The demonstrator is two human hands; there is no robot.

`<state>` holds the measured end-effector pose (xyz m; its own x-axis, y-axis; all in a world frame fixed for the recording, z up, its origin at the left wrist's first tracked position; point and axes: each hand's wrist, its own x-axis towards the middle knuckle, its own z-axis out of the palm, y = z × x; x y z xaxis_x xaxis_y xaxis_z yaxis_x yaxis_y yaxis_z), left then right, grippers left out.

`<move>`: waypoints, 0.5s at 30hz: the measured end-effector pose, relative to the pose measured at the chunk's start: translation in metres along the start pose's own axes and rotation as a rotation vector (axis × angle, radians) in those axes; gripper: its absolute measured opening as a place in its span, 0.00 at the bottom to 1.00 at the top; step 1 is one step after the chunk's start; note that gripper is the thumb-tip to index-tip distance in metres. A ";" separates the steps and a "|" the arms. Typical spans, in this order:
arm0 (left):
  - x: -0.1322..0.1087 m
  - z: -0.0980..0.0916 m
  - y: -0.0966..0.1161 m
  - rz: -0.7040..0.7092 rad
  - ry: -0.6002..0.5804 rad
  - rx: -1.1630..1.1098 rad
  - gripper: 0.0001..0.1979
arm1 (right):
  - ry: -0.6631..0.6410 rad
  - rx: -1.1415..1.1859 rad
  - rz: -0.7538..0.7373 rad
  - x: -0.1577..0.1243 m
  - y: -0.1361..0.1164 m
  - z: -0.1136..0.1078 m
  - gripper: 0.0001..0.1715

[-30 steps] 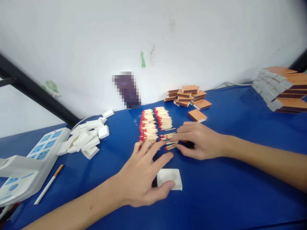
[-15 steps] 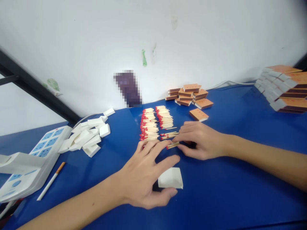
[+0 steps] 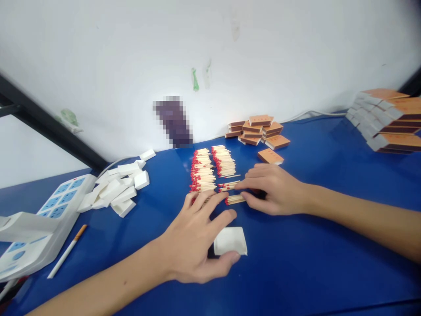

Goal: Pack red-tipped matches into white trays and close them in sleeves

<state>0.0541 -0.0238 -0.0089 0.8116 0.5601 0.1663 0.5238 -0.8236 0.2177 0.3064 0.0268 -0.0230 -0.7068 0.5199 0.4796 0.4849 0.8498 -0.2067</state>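
Note:
Two rows of red-tipped matches [image 3: 212,169] lie on the blue table [image 3: 312,254]. My left hand [image 3: 197,237] rests flat with its fingers spread, fingertips touching the near matches and thumb against a white empty matchbox tray [image 3: 230,241]. My right hand [image 3: 274,188] lies over a small bundle of matches [image 3: 235,199], thumb and fingers pinching their ends.
A heap of white trays [image 3: 115,188] lies at the left, beside a white power strip [image 3: 39,224] and a cigarette [image 3: 67,251]. Orange matchbox sleeves [image 3: 258,131] are piled behind the matches. Stacked orange boxes [image 3: 388,120] stand at the far right, by the white wall.
My left hand has drawn back a little toward me with the white tray under its thumb. My right hand stays on the small bundle of matches.

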 end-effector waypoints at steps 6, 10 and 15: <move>0.000 0.001 0.000 0.009 0.013 -0.010 0.25 | -0.073 0.014 0.015 0.002 -0.001 -0.002 0.15; -0.001 0.003 0.000 -0.016 0.021 0.026 0.27 | -0.066 0.001 0.000 0.001 -0.001 -0.001 0.15; -0.001 0.003 0.002 -0.078 0.024 0.074 0.30 | -0.028 0.000 0.028 0.001 -0.001 0.000 0.16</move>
<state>0.0549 -0.0262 -0.0120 0.7612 0.6244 0.1751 0.6039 -0.7809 0.1595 0.3056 0.0264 -0.0221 -0.7076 0.5454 0.4493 0.5046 0.8351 -0.2191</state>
